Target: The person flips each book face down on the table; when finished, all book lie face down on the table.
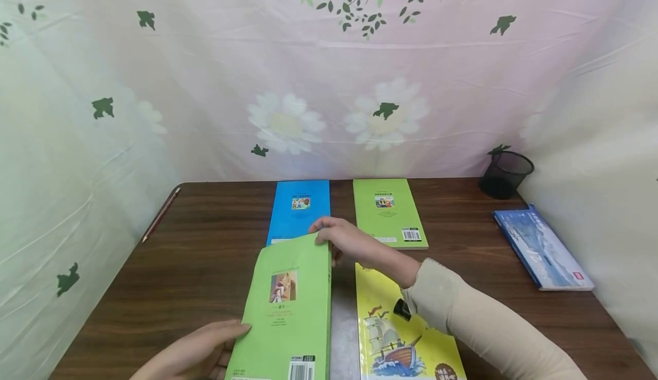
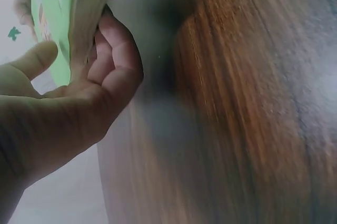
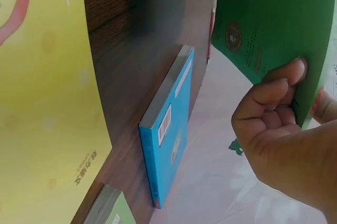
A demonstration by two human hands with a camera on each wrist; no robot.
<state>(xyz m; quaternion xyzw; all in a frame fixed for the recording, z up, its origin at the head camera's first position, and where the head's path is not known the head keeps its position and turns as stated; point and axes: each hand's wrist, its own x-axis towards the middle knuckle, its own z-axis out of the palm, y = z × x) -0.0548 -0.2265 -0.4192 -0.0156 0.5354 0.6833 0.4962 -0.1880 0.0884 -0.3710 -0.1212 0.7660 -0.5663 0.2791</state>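
Observation:
A thick green book (image 1: 300, 338) is held up above the table, its printed cover with a small picture and barcode facing up. My right hand (image 1: 350, 242) pinches its far right corner, thumb on top and fingers curled beneath. At the near left edge, my left hand (image 1: 197, 347) holds the book between the thumb and curled fingers; in the left wrist view the page block (image 2: 84, 29) rests against those fingers. Below my right forearm lies a yellow book (image 1: 385, 311) with a sailing ship. Beyond the raised book is a blue book (image 1: 300, 214), partly covered by it.
Another green book (image 1: 385, 214) lies at the back of the dark wooden table (image 1: 216, 220). To the right are a blue-white book (image 1: 545, 248) and a black mesh pen holder (image 1: 506, 174). A pencil (image 1: 161, 214) lies along the left edge. Patterned cloth (image 1: 329, 83) surrounds the table.

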